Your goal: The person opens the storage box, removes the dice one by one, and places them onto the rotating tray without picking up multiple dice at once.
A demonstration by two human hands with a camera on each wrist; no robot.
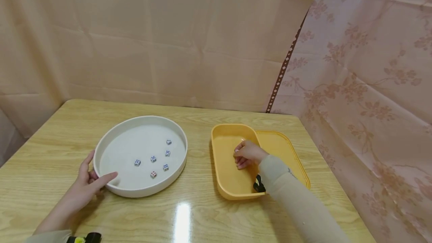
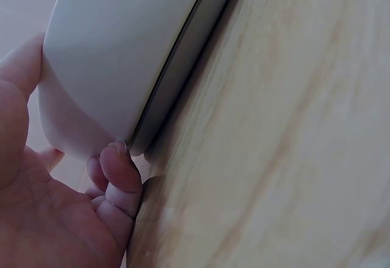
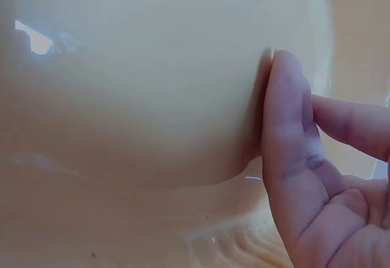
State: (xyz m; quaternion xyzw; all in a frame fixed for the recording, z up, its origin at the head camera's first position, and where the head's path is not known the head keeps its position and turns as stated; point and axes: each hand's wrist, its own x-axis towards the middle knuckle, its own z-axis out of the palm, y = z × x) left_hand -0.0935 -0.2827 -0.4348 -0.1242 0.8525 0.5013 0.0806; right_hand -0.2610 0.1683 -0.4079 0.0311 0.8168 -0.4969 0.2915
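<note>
A round white tray point(image 1: 141, 138) lies on the table with several small white dice in it. Most show blue pips, like one die point(image 1: 153, 159); a nearer die point(image 1: 153, 174) shows red pips. My left hand point(image 1: 86, 181) grips the tray's near left rim, thumb over the edge and fingers against the outer wall point(image 2: 109, 67). My right hand point(image 1: 249, 154) is inside a yellow rectangular container point(image 1: 229, 183), thumb and fingers pinched together. A small whitish die, mostly covered, shows at its fingertips in the head view; in the right wrist view the fingers point(image 3: 285, 109) hide it.
A flat yellow lid point(image 1: 281, 149) lies partly beneath the container's right side. The wooden table point(image 1: 199, 153) extends between tray and container. A beige curtain point(image 1: 168, 48) hangs behind, and a pink floral cloth point(image 1: 371, 85) runs along the right.
</note>
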